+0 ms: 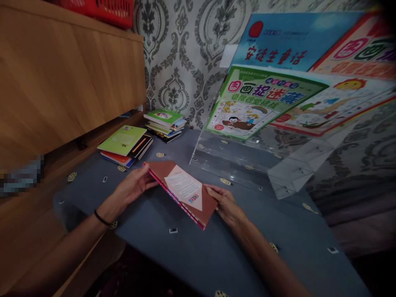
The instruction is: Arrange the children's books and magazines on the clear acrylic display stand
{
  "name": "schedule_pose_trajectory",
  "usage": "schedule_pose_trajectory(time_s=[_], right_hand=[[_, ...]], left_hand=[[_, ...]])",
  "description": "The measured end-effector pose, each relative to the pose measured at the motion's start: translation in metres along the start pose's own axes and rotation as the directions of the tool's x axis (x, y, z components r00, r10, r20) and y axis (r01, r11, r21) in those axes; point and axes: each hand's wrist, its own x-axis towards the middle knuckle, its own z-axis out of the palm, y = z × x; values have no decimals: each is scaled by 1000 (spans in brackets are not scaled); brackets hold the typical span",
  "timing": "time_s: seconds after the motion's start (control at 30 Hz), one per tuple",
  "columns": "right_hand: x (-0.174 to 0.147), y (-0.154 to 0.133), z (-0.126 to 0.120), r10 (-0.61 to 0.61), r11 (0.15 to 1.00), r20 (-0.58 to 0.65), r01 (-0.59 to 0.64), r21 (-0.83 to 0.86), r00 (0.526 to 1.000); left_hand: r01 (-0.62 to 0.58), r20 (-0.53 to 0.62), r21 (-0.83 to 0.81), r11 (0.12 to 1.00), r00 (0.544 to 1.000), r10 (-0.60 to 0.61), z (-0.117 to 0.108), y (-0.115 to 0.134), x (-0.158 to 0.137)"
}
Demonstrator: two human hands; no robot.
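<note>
Between my hands is a thin book [184, 189] with a brown and pale pink cover and a bright pink spine, tilted above the table. My left hand [134, 185] grips its left end, thumb near the upper corner. On the opposite end, my right hand [224, 202] is closed with the thumb on the cover and fingers underneath. A clear acrylic book stand [229, 159] stands beyond them on the right. It bears a green picture book [247, 105], a blue book [278, 41] and a red-edged picture book [337, 103].
Two piles of books lie at the back left: a nearer stack [123, 140] with a lime-green top and a farther stack [163, 117]. A wooden cabinet [71, 78] overhangs the left side, with a red basket [114, 14] on it. Blue-grey cloth covers the table [198, 255].
</note>
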Motion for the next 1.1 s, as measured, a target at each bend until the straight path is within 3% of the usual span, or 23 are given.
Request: schedule_pose_trajectory(time_s=[0.1,0.27,0.4,0.47,0.53,0.6,0.67,0.77,0.9,1.0,1.07,1.1], right_hand=[[-4,-1,1,21,1000,6,-21,21,1000],[-6,-3,13,14,996,54,-19,91,998],[10,-12,46,-62,991,110,48,123,992],[21,-19,66,-75,989,116,59,136,990],[32,-23,83,-68,988,104,52,145,992],[40,-22,93,-67,989,94,54,136,993],[45,-16,95,-76,992,89,66,107,993],[45,-5,89,-89,995,100,85,45,991],[36,1,75,-114,992,124,119,-34,986],[25,-5,61,-136,981,167,157,-117,976],[19,-12,46,-126,965,211,168,-199,969],[16,-16,36,-109,953,236,169,-252,966]], left_hand=[[19,60,-7,1000,998,-19,10,-8,-9],[-92,84,-20,996,992,93,14,3,-9],[-242,-33,83,967,969,245,4,39,11],[-337,-98,162,928,930,355,-5,65,28],[-420,-161,301,856,862,480,-17,93,47],[-375,-222,585,719,779,587,-33,119,63],[-143,-248,860,490,723,645,-52,138,74],[76,-268,949,306,706,655,-79,147,79],[199,-247,969,150,695,675,-92,135,71],[187,-25,972,-145,688,725,-79,118,64],[16,231,943,-332,689,687,-60,99,58],[-120,357,915,-384,681,639,-48,86,55]])
